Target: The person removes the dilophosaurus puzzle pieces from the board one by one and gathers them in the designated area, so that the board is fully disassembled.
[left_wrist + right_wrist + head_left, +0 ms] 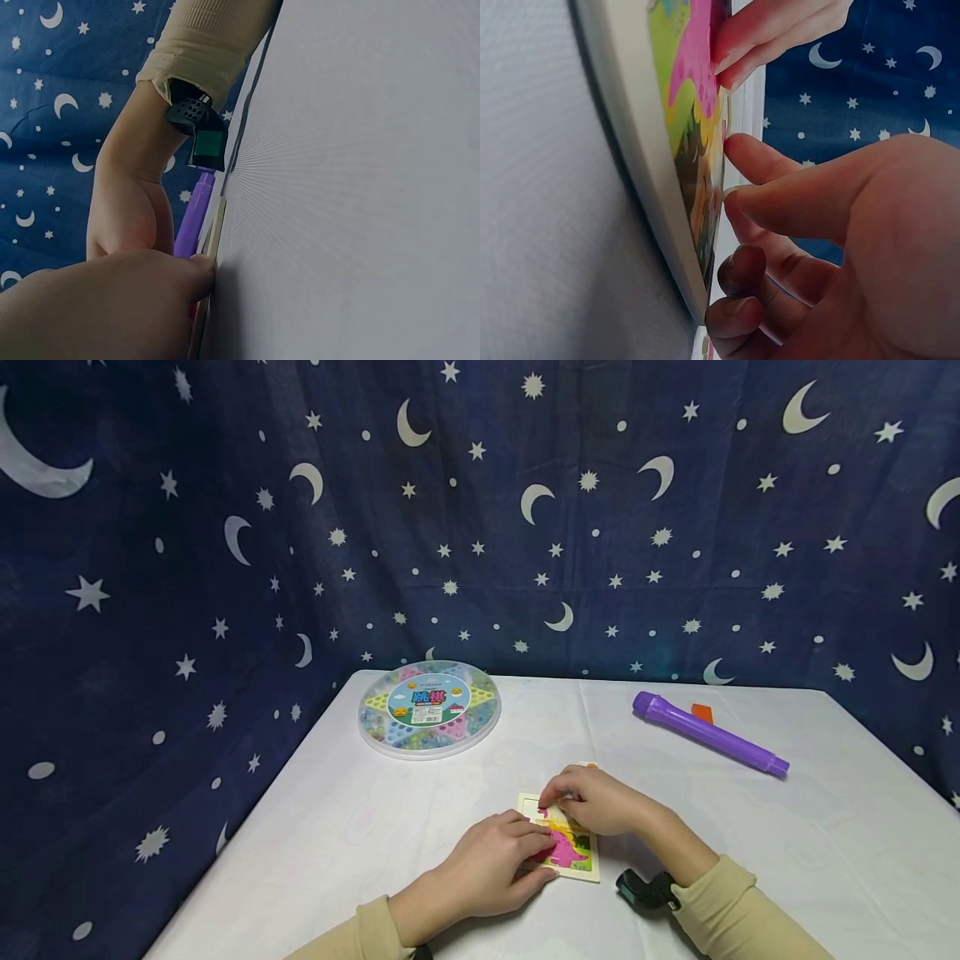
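So L hand (pixel 497 862) extended, R hand (pixel 600 797) grip unclear, at puzzle tray (pixel 585 876) w/ dino (pixel 564 853).

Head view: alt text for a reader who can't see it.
The left hand rests on a small pink-dinosaur board; the right hand touches its upper part. Behind them on the white table lie a round game set, left, and a purple stick, right, before a starry blue curtain.

Free lane across the table (pixel 566 718) between two obstacles, the round game box (pixel 430 699) and purple tube (pixel 708 735)
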`<act>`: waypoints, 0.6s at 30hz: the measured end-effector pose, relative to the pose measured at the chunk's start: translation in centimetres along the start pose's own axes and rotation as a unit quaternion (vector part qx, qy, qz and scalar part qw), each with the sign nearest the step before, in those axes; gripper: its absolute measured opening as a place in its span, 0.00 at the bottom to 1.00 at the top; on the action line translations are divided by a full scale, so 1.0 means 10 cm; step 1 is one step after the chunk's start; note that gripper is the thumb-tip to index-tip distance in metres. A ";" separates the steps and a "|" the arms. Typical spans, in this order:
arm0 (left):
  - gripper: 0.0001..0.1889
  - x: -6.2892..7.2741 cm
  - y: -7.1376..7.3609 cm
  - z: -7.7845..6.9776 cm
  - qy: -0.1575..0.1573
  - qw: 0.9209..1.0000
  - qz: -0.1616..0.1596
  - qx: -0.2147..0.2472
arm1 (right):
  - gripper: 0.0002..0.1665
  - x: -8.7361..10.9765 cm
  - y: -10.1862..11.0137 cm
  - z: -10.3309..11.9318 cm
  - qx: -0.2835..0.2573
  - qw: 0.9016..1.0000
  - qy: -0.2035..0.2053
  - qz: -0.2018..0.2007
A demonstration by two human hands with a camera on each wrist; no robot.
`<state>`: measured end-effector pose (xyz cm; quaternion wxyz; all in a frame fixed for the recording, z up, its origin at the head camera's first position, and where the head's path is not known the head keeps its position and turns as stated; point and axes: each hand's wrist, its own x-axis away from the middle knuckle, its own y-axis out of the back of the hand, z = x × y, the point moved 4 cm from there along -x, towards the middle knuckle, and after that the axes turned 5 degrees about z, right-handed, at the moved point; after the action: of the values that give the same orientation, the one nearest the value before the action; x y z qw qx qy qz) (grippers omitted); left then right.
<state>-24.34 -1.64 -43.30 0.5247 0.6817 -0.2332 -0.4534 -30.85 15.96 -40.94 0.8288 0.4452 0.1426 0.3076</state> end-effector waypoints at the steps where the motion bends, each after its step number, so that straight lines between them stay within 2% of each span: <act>1: 0.18 0.00 0.00 0.00 0.000 1.000 0.001 -0.001 | 0.19 0.00 0.00 0.00 0.000 1.000 -0.001 -0.001; 10: 0.19 0.00 -0.01 -0.01 0.001 1.000 0.012 -0.008 | 0.19 0.00 -0.02 -0.01 -0.002 1.000 -0.008 -0.002; 18: 0.19 -0.01 0.00 -0.01 -0.001 1.000 0.007 -0.004 | 0.19 0.00 -0.02 -0.01 0.004 1.000 -0.013 -0.004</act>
<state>-24.27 -1.48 -43.30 0.5301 0.6776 -0.2365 -0.4515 -30.81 15.98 -41.16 0.8302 0.4517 0.1342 0.2977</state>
